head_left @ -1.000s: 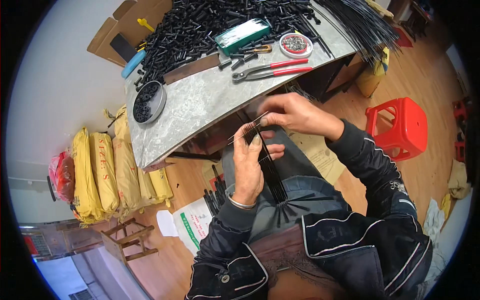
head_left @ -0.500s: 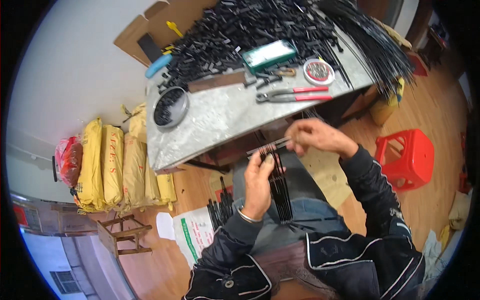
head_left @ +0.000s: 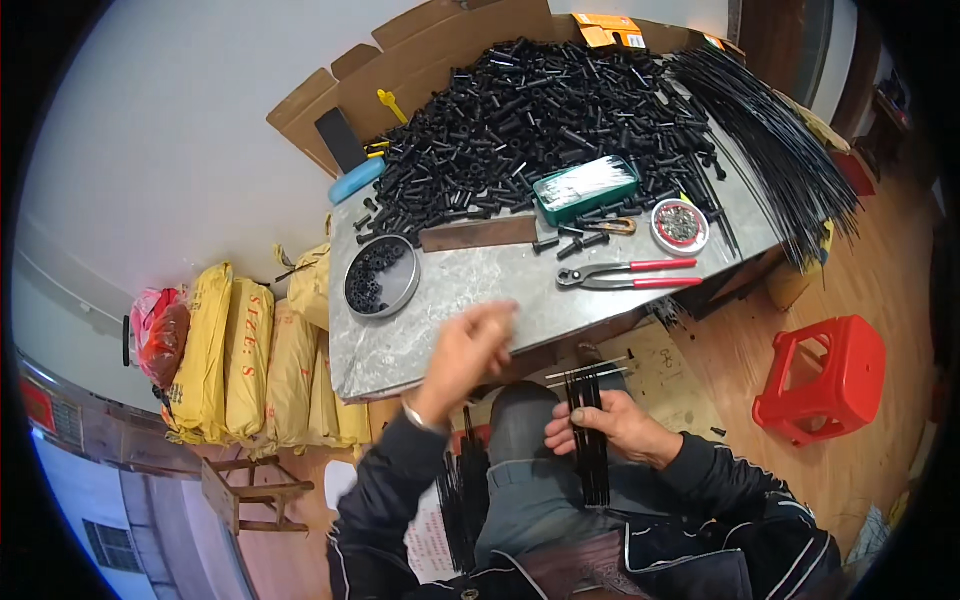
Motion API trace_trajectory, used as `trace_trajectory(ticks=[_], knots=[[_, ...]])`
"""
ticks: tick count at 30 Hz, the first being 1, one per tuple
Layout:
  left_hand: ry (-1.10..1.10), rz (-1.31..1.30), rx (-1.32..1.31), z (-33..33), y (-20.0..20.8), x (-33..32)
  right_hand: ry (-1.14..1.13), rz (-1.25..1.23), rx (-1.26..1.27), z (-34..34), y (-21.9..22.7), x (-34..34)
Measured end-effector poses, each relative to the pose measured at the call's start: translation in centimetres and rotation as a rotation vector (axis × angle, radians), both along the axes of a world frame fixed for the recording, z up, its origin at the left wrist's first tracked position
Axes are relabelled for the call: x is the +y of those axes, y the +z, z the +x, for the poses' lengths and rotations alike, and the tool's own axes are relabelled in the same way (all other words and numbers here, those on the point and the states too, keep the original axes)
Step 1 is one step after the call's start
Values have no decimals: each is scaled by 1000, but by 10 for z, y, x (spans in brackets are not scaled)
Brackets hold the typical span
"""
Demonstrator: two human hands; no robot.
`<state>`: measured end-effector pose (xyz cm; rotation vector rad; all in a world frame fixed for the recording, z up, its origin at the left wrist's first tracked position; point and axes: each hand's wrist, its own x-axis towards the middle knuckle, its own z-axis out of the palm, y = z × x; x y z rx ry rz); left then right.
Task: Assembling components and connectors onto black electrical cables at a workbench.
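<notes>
My right hand (head_left: 625,425) is closed around a flat row of black rods (head_left: 592,470), held upright over my lap with the thumb in front. Thin silvery rods (head_left: 590,375) cross its upper end and stick out on both sides. My left hand (head_left: 465,355) hovers near the table's front edge, apart from the row. Its fingers look bent but are smeared by motion, so whether they hold anything cannot be made out. Past that hand, a round metal dish (head_left: 402,290) of small black rings stands on the grey table (head_left: 480,290).
A large heap of black tubular pieces (head_left: 560,120) covers the table's back. Nearer lie red-handled pincers (head_left: 640,275), a green box (head_left: 590,195) of thin pale rods and a round tub (head_left: 680,227). Long black rods (head_left: 780,150) overhang the right edge. A red stool (head_left: 825,380) stands right.
The row of rods has passed from my left hand to my right. My left hand has moved up and away toward the table edge. The view has shifted, showing more of the heap.
</notes>
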<state>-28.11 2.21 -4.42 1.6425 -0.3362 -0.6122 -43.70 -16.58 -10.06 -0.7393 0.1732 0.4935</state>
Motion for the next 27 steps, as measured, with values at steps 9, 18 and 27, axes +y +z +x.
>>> trace_trajectory(ticks=[9,18,27], knots=[[278,226,-635,241,35,-67,-20,-27,56,22,-10,-12],[110,851,-1250,273,12,-172,-57,-27,155,34,-21,-21],[120,-228,35,244,52,-72,-56,-37,89,33,-19,-25]])
